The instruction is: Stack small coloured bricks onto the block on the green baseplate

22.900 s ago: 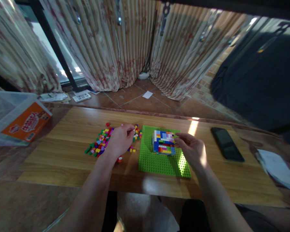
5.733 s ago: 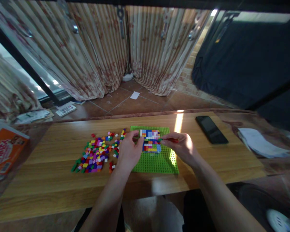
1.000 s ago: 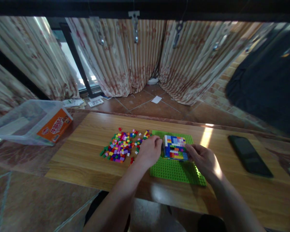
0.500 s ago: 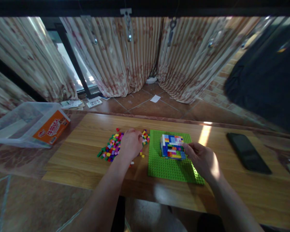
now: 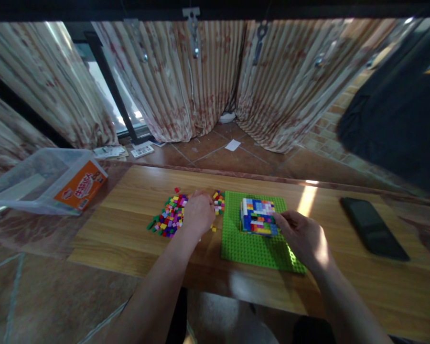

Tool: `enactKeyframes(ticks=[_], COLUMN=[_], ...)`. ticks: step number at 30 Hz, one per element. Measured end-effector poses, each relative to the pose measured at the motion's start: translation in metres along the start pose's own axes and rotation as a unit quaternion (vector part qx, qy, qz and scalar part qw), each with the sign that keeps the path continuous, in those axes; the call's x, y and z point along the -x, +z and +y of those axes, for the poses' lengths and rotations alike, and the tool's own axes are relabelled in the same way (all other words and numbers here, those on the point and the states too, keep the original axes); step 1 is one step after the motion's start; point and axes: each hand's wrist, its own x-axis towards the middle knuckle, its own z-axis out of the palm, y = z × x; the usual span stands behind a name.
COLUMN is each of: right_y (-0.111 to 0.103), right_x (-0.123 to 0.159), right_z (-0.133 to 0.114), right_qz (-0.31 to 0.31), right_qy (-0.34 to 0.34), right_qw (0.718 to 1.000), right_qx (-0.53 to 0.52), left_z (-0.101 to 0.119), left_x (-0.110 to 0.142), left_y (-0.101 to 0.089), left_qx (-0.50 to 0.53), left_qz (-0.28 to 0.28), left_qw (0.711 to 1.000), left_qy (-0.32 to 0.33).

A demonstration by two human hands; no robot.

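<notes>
A block built of multicoloured toy bricks [image 5: 258, 220] stands on a green studded baseplate [image 5: 251, 253]. At the block's right side is my right hand [image 5: 303, 236], its thumb and fingers closed together with the thumb tip at the block's upper edge. Anything pinched there is too small to make out. My left hand [image 5: 198, 212] is over the right part of a pile of loose toy bricks [image 5: 170, 215], left of the baseplate. Its fingers are curled downward, and the fingertips are mostly hidden behind the hand.
The wooden table [image 5: 122, 229] carries a black phone [image 5: 374, 228] at the right. A clear plastic bin [image 5: 46, 181] with an orange label stands beyond its left end. Papers [image 5: 111, 152] and striped curtains [image 5: 215, 86] are at the back.
Over the last second my left hand has moved from beside the block leftward to the loose bricks. My right hand has stayed at the block's right side. The camera view has shifted slightly.
</notes>
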Motion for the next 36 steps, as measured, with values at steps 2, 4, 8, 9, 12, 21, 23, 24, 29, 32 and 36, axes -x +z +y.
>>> enactKeyframes(ticks=[2,4,8,9,12,21,23,24,29,32,36], right_y=[0.000,0.000,0.000,-0.001,0.000,0.012,0.014,0.014,0.014,0.011,0.005], right_x=[-0.001,-0.002,-0.003,-0.002,0.001,0.014,0.016,0.016,0.017,0.017,0.012], right_z=[0.003,0.006,0.007,0.006,0.000,-0.031,-0.036,-0.038,-0.038,-0.037,-0.030], right_qz=[0.000,0.002,0.014,0.023,0.058,0.062,0.043,0.034,0.039,0.052,0.064], right_qy=[0.005,0.001,-0.010,-0.010,-0.005,-0.125,-0.166,-0.178,-0.201,-0.212,-0.187], right_qw=[1.000,1.000,1.000,1.000,0.997,0.958,0.951,0.950,0.948,0.949,0.958], right_qx=[0.009,0.020,0.012,0.000,-0.046,-0.252,-0.256,-0.255,-0.244,-0.226,-0.208], left_z=[0.001,0.002,0.005,0.005,0.003,0.029,0.040,0.045,0.055,0.056,0.058], left_x=[0.000,0.001,0.002,0.003,0.002,0.008,0.012,0.014,0.017,0.015,0.015], left_y=[0.001,0.000,-0.006,-0.007,-0.008,-0.002,-0.005,-0.007,-0.003,0.003,0.004], left_qx=[-0.003,-0.007,0.012,0.024,0.100,0.538,0.564,0.575,0.612,0.615,0.601], left_qz=[-0.002,-0.001,0.005,0.009,0.024,-0.101,-0.138,-0.151,-0.181,-0.187,-0.172], left_qw=[1.000,1.000,1.000,0.999,0.994,0.835,0.813,0.804,0.768,0.764,0.779], left_qy=[0.004,0.007,-0.010,-0.018,-0.023,0.048,0.038,0.038,0.051,0.059,0.049])
